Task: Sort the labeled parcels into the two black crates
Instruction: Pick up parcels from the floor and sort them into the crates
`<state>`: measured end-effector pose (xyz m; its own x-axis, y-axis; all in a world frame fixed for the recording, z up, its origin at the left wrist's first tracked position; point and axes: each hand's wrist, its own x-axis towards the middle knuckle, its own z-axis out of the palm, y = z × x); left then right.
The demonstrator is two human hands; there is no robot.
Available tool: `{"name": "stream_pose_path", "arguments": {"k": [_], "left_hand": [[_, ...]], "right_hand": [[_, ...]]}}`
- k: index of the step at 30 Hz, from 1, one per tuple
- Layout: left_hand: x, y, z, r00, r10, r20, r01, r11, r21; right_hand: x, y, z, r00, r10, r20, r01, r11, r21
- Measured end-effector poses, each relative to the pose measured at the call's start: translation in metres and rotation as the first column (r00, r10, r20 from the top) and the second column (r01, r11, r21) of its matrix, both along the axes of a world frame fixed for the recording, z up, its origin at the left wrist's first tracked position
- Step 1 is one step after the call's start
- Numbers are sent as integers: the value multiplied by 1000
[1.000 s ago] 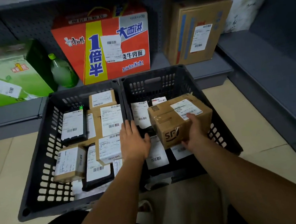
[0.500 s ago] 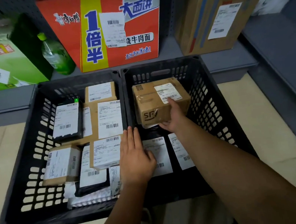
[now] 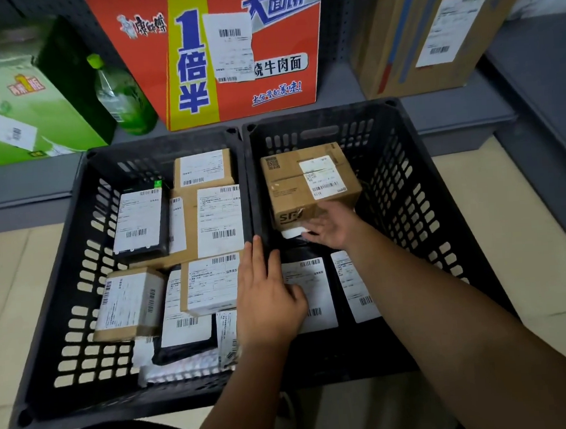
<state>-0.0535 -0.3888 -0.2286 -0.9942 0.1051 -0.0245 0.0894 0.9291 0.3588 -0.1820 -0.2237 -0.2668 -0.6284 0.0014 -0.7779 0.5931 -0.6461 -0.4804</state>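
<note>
right crate [image 3: 408, 205]: stood at 3 o'clock of the left crate [image 3: 63, 296], walls touching.
brown box [image 3: 309, 182]: lay at the 12 o'clock end of the right crate, label up.
right hand [image 3: 332, 226]: released, fingers loosely straight, touching the brown box's 6 o'clock face.
left hand [image 3: 267, 302]: flat and released, resting over the shared rim and a black pouch [image 3: 309, 293] at 7 o'clock of the brown box.
labeled parcels [image 3: 218, 219]: filled the left crate.
</note>
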Motion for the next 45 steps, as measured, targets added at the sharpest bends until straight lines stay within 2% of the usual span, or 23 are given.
{"name": "stream_pose_path", "arguments": {"k": [5, 10, 13, 16, 18, 20, 22, 23, 25, 27, 29, 31, 35, 37, 39, 42, 45], "left_hand": [[0, -2, 0, 1000, -5, -2, 5, 1000, -4], [0, -1, 1, 1000, -22, 17, 23, 997, -67], [1, -2, 4, 996, -37, 78, 44, 995, -90], [0, -7, 18, 978, -77, 192, 88, 995, -48], [-15, -16, 40, 940, -114, 321, 125, 992, -13], [-35, -27, 74, 874, -186, 450, 152, 982, 110], [-48, -45, 114, 806, -239, 542, 114, 960, 254], [-51, -59, 130, 811, -232, 537, 102, 960, 261], [-52, -94, 144, 881, -188, 434, 94, 969, 229], [-45, -131, 132, 924, -117, 365, 34, 974, 226], [-32, -165, 103, 902, -42, 431, -93, 953, 288], [-15, -187, 73, 853, 26, 522, -221, 923, 316], [-4, -200, 23, 760, 127, 637, -465, 791, 397], [-7, -195, 7, 732, 150, 664, -551, 703, 449], [-9, -183, 0, 717, 161, 678, -596, 645, 478], [-12, -158, -2, 720, 98, 687, -597, 592, 542], [-15, -150, -1, 740, 95, 666, -581, 589, 562]], "right_hand": [[7, -6, 18, 983, 163, -87, -162, 987, 25], [30, -11, 35, 963, 269, 2, -264, 942, 209], [60, -12, 49, 954, 299, 6, -292, 927, 237], [95, -13, 79, 970, 244, 11, -238, 936, 260], [116, -22, 103, 971, 238, -15, -220, 921, 322], [142, -34, 118, 961, 274, -38, -233, 875, 423], [168, -50, 124, 935, 352, -38, -269, 777, 569], [181, -57, 123, 916, 399, -33, -285, 708, 646], [206, -74, 118, 866, 500, -6, -315, 555, 770], [226, -91, 108, 795, 606, 24, -332, 402, 853], [233, -112, 96, 715, 695, 73, -298, 209, 931], [228, -136, 87, 698, 704, 129, -252, 73, 965], [203, -176, 71, 696, 665, 271, -300, -73, 951], [197, -185, 62, 682, 622, 385, -349, -185, 919], [194, -188, 53, 688, 582, 433, -349, -258, 901], [193, -189, 47, 677, 577, 457, -330, -317, 889], [194, -190, 45, 690, 570, 447, -313, -322, 894]]}}
